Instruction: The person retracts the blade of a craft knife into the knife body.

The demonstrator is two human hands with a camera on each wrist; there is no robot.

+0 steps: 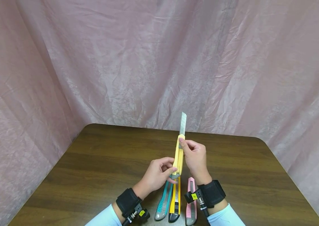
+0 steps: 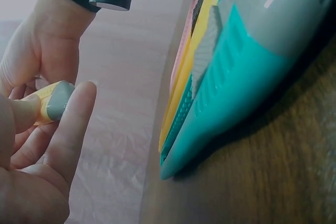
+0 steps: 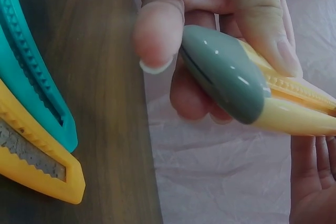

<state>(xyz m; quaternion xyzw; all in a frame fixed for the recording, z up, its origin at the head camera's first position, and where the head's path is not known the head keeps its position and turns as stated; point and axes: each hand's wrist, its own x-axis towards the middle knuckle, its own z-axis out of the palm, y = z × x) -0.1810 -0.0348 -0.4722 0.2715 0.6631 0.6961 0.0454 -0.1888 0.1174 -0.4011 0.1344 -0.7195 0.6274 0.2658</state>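
A pale yellow snap-off utility knife [image 1: 178, 158] is held up over the table, its segmented blade [image 1: 183, 124] extended upward past the far edge. My left hand [image 1: 157, 174] pinches its lower end between thumb and fingers, close to the grey end cap [image 3: 226, 72]. Higher on the handle, my right hand [image 1: 197, 158] grips the knife, thumb on the slider area. Beneath the hands lie a teal utility knife [image 1: 163, 202] and a yellow-and-black one [image 1: 175, 201], side by side. A pink utility knife [image 1: 188, 210] is partly covered by the right wrist gear.
The brown wooden table [image 1: 105, 150] has rounded far corners. Behind it hangs a pink curtain [image 1: 137, 69]. Black straps with small cameras wrap both wrists, the left one [image 1: 128, 202] near the teal knife.
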